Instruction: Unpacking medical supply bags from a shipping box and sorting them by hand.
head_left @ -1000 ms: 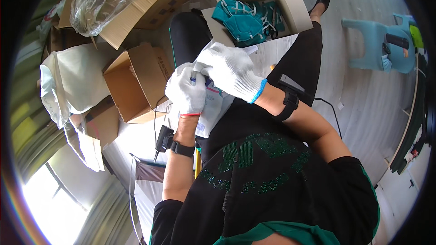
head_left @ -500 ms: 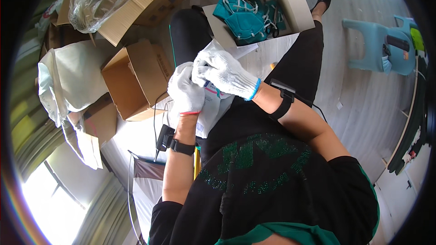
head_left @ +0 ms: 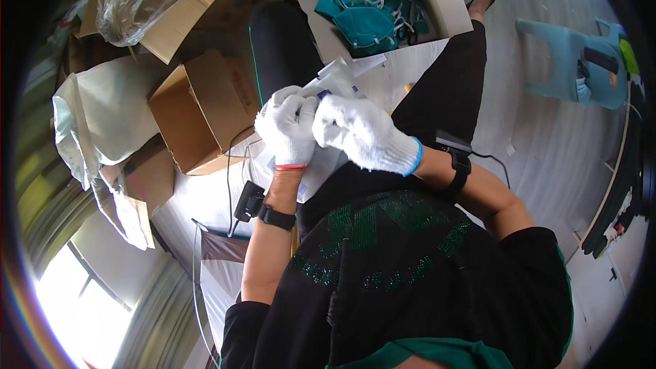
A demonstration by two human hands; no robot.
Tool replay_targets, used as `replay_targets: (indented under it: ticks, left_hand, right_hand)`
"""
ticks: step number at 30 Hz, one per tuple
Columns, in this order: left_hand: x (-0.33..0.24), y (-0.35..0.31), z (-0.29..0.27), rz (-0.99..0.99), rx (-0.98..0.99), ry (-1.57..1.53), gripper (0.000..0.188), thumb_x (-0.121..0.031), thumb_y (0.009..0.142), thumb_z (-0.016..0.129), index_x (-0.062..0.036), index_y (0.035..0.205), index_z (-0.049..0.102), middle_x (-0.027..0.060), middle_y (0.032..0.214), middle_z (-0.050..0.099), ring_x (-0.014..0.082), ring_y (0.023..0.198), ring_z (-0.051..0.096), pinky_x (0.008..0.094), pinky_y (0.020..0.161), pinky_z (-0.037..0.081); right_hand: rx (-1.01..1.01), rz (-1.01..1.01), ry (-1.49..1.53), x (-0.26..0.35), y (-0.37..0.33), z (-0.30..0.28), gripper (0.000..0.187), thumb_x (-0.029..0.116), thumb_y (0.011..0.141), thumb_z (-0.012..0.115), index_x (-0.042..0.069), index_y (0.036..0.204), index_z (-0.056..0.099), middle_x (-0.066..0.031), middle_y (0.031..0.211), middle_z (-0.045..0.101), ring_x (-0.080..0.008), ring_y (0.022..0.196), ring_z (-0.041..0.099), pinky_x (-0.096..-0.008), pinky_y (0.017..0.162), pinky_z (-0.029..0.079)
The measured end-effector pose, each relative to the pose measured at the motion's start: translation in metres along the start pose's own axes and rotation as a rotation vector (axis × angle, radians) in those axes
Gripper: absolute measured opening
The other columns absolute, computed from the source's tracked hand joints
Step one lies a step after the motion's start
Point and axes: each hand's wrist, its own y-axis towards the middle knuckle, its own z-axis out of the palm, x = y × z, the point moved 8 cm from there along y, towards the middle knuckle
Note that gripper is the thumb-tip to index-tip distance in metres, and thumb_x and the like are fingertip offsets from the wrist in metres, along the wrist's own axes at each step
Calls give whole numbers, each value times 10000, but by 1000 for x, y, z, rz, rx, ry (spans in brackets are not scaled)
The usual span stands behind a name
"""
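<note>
Both gloved hands are meeting in front of the chest: right hand (head_left: 365,135) is curling over from the right, left hand (head_left: 287,128) is rising upright, both pinching a white packet (head_left: 333,82) held above the lap. An open cardboard box (head_left: 447,7) is holding teal masks (head_left: 365,10); a brown box (head_left: 198,113) is sitting left, contents unclear.

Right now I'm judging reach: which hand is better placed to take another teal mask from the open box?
Probably the right hand: it lies nearer the box of teal masks, while the left hand grips the white packet.

Two gloved hands (head_left: 321,130), three cardboard boxes (head_left: 198,113)
</note>
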Motion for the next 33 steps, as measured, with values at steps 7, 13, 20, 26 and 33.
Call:
replay_targets:
  ticks: [7, 13, 20, 26, 33]
  left_hand:
    - [2, 7, -5, -270, 165, 206, 201, -237, 691, 777, -81, 710, 653, 92, 861, 681, 312, 770, 660, 413, 687, 507]
    - [36, -10, 8, -264, 158, 255, 208, -268, 790, 736, -74, 856, 701, 144, 904, 687, 322, 824, 685, 390, 723, 531]
    - [14, -15, 22, 82, 125, 13, 231, -294, 746, 705, -90, 708, 604, 102, 729, 572, 330, 753, 563, 453, 671, 438]
    - [13, -13, 36, 24, 200, 90, 211, -260, 797, 669, -74, 713, 616, 116, 707, 561, 333, 728, 555, 453, 671, 436]
    - [42, -3, 18, -183, 23, 107, 187, -109, 804, 608, -10, 656, 548, 190, 696, 554, 392, 672, 554, 450, 607, 419]
  right_hand:
    - [-156, -14, 278, 1, 17, -15, 85, -11, 973, 517, 40, 914, 551, -26, 825, 574, -90, 756, 527, -253, 716, 468]
    - [-104, -18, -29, -11, 35, -2, 23, 35, 888, 584, 45, 887, 605, -79, 859, 635, -166, 797, 628, -294, 722, 496]
    - [54, -580, -1624, -10, -14, 53, 337, 193, 831, 595, 74, 1141, 650, -88, 1132, 638, -253, 1111, 577, -371, 932, 490]
    - [-43, -796, -1528, 5, -43, 43, 191, 140, 875, 617, 55, 1044, 642, -81, 1066, 653, -247, 1032, 618, -350, 844, 510]
    - [-118, 40, -310, 45, -35, -16, 46, 88, 928, 632, 43, 926, 624, -45, 795, 636, -104, 706, 604, -294, 662, 502]
